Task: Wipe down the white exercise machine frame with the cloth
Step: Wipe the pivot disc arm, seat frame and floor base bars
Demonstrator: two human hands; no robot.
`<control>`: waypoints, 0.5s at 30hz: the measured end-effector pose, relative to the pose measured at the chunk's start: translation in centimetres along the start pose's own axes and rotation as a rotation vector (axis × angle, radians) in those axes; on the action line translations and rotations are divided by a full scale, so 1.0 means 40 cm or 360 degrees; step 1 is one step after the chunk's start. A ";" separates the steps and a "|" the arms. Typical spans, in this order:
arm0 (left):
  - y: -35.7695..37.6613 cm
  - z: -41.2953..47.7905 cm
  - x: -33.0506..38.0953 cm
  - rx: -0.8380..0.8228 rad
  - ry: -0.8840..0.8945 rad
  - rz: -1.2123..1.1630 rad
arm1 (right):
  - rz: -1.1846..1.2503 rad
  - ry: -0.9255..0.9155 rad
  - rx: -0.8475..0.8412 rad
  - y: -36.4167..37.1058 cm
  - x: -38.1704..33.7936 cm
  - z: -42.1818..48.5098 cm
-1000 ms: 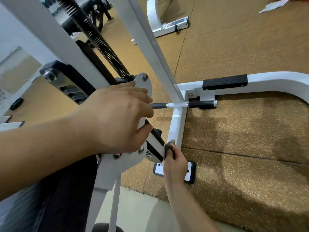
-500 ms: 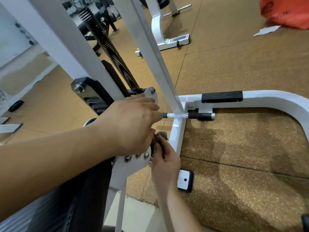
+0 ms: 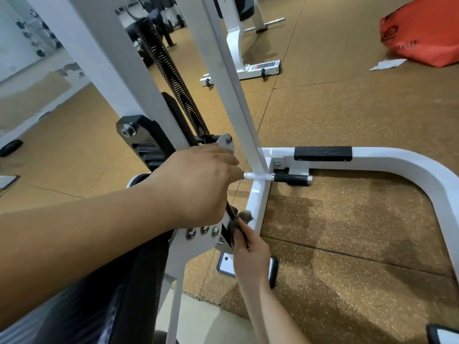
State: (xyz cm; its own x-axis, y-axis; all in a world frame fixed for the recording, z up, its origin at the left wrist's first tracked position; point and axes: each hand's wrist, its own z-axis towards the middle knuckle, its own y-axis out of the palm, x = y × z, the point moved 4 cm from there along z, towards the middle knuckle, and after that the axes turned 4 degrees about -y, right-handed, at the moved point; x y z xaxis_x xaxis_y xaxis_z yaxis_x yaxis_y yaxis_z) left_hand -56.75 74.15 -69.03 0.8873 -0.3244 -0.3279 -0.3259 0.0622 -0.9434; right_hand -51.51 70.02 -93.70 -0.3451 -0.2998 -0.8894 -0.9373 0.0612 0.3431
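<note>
Left hand is clamped over the top of the pivot plate, knuckles up, fingers curled round its far edge. Just below that grip, 3 bolts sit in a row on the plate.

Right hand comes in from underneath, fingers closed tight on the cloth, a small dark wad. The cloth is pressed to the plate's right edge, directly under the left hand and nearly touching it. Whether it also touches the white post just to its right, I cannot tell.

That post belongs to the frame, whose tube runs away from the cloth and curves round over the floor. A black pad sits on top of the tube, beyond and to the right of both hands. A short peg sticks out sideways just past the left fingertips.

Above the left grip a slanted bar climbs out of view, with a black spring rising beside it. Under the right wrist there is a foot plate on the floor.

Far off, well beyond both hands, lie an orange bag and a scrap of paper.
</note>
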 end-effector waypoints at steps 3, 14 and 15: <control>0.000 0.001 -0.003 0.0013 -0.0004 -0.0017 | 0.0131 -0.0102 -0.0090 0.042 -0.060 -0.020; -0.015 0.008 -0.002 -0.0060 0.0004 -0.0074 | -0.0341 0.0157 -0.0040 -0.049 -0.071 0.027; -0.014 0.008 -0.002 -0.0063 0.0003 -0.0083 | -0.0278 0.0072 0.0029 -0.048 -0.112 0.025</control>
State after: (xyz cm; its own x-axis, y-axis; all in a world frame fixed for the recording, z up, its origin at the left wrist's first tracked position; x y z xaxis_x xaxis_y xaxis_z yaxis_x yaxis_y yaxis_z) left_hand -56.55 74.46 -68.50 0.9028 -0.3280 -0.2782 -0.2918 0.0079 -0.9564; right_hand -48.22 72.21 -90.66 -0.1749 -0.3499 -0.9203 -0.9837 0.0217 0.1787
